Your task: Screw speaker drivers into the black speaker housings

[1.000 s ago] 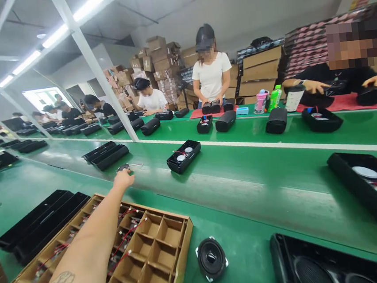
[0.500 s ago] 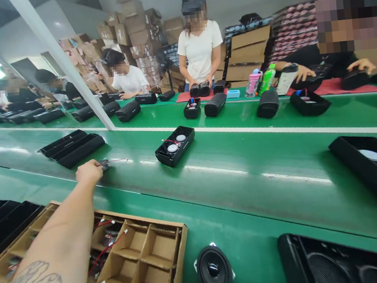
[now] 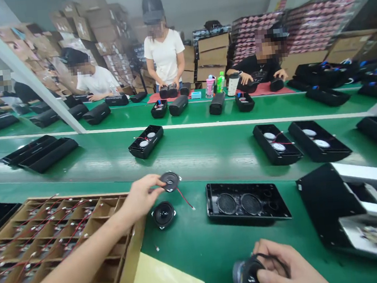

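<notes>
My left hand (image 3: 146, 193) is closed on the rim of a small round loudspeaker (image 3: 170, 181) with a red wire dangling from it. Just below it, another loudspeaker (image 3: 164, 214) lies face up on the green bench. At the lower right, my right hand (image 3: 282, 263) grips a black rounded object (image 3: 251, 278) with a dark cord loop; my fingers cover part of it, and its kind is unclear. Between and beyond the hands lies a black speaker housing (image 3: 247, 202), its inside facing up, with two round grilles.
A divided cardboard box (image 3: 65, 211) of wired loudspeakers stands at left, beside a yellow sheet (image 3: 168, 279). A black-and-white machine (image 3: 358, 209) occupies the right. Farther off, a green conveyor (image 3: 203, 153) carries speaker housings (image 3: 146, 141). Co-workers sit and stand across it.
The view has turned right. My left hand has come back from near the conveyor with the loudspeaker, to above the bench. My right hand has entered view, holding the black object.
</notes>
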### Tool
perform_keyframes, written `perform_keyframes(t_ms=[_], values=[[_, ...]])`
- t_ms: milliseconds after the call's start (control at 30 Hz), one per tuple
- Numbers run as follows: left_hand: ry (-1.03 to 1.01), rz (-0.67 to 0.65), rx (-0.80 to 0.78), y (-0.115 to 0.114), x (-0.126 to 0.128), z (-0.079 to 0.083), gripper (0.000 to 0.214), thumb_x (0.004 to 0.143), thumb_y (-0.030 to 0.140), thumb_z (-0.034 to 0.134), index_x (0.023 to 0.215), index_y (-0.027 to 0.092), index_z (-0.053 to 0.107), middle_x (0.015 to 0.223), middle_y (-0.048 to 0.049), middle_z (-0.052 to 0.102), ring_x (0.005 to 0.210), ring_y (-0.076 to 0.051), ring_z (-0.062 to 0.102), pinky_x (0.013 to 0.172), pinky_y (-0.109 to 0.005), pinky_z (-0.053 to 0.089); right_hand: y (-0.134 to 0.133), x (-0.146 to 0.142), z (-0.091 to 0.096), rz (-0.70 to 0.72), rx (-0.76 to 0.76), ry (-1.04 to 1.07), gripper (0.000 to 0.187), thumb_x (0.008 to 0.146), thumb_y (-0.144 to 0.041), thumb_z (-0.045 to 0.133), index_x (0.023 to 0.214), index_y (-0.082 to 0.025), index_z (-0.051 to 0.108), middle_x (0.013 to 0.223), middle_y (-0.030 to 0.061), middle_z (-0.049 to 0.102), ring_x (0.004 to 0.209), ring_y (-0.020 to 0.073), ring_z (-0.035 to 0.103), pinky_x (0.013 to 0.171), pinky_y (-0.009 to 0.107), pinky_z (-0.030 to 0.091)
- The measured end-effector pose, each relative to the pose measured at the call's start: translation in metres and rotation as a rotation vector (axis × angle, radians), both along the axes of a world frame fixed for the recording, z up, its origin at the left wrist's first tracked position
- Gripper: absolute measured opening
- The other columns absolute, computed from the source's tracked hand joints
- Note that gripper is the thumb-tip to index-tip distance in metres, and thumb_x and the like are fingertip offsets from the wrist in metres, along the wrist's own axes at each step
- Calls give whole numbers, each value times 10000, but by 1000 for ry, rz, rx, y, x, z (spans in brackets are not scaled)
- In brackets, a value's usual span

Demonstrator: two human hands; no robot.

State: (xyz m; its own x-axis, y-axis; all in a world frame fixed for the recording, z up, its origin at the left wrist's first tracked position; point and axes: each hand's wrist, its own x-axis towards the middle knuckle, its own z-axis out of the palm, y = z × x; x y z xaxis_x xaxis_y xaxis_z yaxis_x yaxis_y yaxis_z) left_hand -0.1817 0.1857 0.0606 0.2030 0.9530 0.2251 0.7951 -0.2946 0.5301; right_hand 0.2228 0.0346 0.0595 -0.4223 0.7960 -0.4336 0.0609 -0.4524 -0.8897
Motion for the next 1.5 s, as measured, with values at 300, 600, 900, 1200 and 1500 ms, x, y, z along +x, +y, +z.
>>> perform_keyframes(t_ms=[300, 600, 900, 1200, 1500], values=[[35, -105, -156, -35, 79, -15, 244, 950, 412, 743, 886, 177, 739, 1177, -124, 752, 1094, -289, 735, 1037, -570, 600, -1, 19, 33, 65, 97, -151, 419, 829, -492, 841, 867, -154, 596, 703, -26, 562, 628, 90, 452, 594, 218, 340], [-525, -264, -825, -148, 146, 60, 599, 1052, 679, 463, 1530, 328, 553, 1575, -122, 611, 1385, -320, 646, 1093, -489, 603, 7, 19, 55, 251, 298, -240, 245, 860, -381, 817, 871, -174, 686, 694, -5, 695, 610, 131, 611, 564, 220, 429], [-692, -371, -1063, -180, 176, 37, 575, 1061, 586, 555, 1575, 329, 572, 1632, -54, 587, 1503, -299, 529, 1298, -483, 387, 6, 14, 53, 466, 441, -285, 119, 905, -264, 748, 867, -166, 693, 732, -11, 698, 656, 131, 615, 652, 254, 466], [-642, -389, -1107, -190, 169, 29, 519, 1077, 538, 543, 1536, 308, 616, 1527, -54, 664, 1296, -268, 631, 1147, -433, 492, 1, 22, 46, 410, 502, -313, 98, 1006, -266, 719, 1003, -184, 667, 747, -48, 672, 631, 98, 578, 647, 230, 418], [-684, -424, -1171, -192, 173, 35, 485, 1097, 510, 510, 1532, 325, 620, 1542, -35, 654, 1354, -271, 614, 1218, -441, 439, 5, 30, 70, 344, 792, -348, 144, 1017, -222, 717, 889, -165, 754, 782, -29, 736, 658, 86, 597, 637, 215, 407]])
